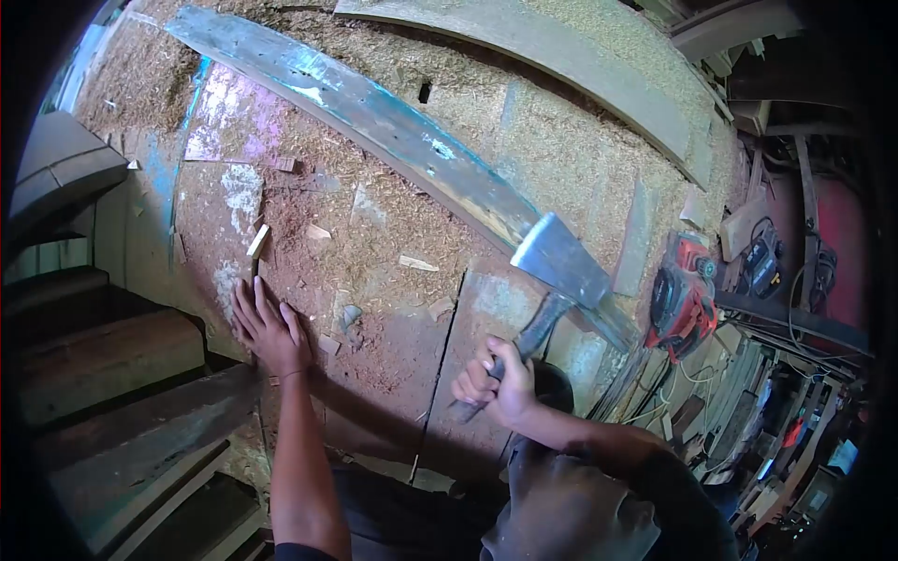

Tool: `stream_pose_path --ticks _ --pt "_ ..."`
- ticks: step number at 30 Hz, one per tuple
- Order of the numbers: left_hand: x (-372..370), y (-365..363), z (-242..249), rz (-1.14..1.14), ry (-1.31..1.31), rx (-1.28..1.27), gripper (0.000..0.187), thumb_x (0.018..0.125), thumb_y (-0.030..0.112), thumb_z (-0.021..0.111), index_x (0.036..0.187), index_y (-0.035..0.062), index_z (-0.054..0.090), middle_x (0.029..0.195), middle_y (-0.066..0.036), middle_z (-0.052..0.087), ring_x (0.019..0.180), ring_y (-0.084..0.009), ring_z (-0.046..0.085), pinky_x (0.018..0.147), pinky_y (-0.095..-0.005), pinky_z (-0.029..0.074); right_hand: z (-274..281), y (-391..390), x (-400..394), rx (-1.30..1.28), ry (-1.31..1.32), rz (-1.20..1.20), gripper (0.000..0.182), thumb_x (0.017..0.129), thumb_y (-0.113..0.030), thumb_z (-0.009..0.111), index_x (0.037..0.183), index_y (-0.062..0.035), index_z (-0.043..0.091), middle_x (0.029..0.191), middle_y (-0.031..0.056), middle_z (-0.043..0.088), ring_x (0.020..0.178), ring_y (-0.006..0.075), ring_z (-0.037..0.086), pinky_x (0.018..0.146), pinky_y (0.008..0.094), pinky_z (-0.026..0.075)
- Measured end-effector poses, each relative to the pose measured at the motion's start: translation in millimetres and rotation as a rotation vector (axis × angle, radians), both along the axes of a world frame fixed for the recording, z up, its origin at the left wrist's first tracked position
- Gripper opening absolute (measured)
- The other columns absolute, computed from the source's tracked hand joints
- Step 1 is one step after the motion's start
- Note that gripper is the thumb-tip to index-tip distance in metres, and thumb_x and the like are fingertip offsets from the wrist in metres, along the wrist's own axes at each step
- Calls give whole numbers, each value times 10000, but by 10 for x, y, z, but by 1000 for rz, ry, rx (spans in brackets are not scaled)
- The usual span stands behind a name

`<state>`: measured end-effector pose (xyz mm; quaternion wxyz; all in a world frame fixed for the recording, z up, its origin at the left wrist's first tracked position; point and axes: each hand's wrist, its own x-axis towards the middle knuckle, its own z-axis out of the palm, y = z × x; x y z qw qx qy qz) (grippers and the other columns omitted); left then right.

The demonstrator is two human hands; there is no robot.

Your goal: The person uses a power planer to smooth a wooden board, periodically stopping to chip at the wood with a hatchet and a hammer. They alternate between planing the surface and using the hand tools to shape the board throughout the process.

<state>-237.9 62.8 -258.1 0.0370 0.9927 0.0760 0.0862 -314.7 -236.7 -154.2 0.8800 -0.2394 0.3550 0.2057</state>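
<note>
Landmark: the long painted plank (351,107), blue-grey with worn turquoise patches, lying diagonally across the workbench (393,332).

Right hand (496,381): on the person's side of the plank, near its right end. Fingers closed around the dark handle of an axe (564,262). Axe head overlaps the plank's right end in view; cannot tell whether metal touches wood. Handle angles back from there toward the person.

Left hand (273,329): well apart from the plank, on the person's side. Open, palm down on the bench, fingers slightly spread, holding nothing. Just beyond the fingertips, between them and the plank, a small pale wood offcut (258,241); contact unclear.

Person's side of the plank: scattered chips, reddish-brown sawdust (379,360), a pale wood sliver (418,264), white and pink paint patches on the bench.

Far side of the plank: thick pale shavings (561,140) and a long bare board (552,70), apart from the plank.

Past the plank's right end: a red-and-black power tool (683,297), with a dark power tool (762,259) farther right.
</note>
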Motion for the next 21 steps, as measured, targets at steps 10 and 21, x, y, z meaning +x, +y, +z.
stream_pose_path --ticks 10,21 --pt "36 9 55 -6 32 8 587 885 286 468 1440 108 396 1534 -161 304 1430 -372 251 1145 -511 206 -94 1102 1470 121 -188 -70 301 988 -264 442 740 -105 383 515 -9 293 417 128 302 496 339 351" --pt "12 55 47 5 72 -59 621 861 298 501 1438 98 394 1528 -179 297 1436 -371 228 1147 -527 170 25 2405 2900 136 -202 -19 225 910 -207 495 729 -121 392 558 -8 334 472 133 359 539 353 402"
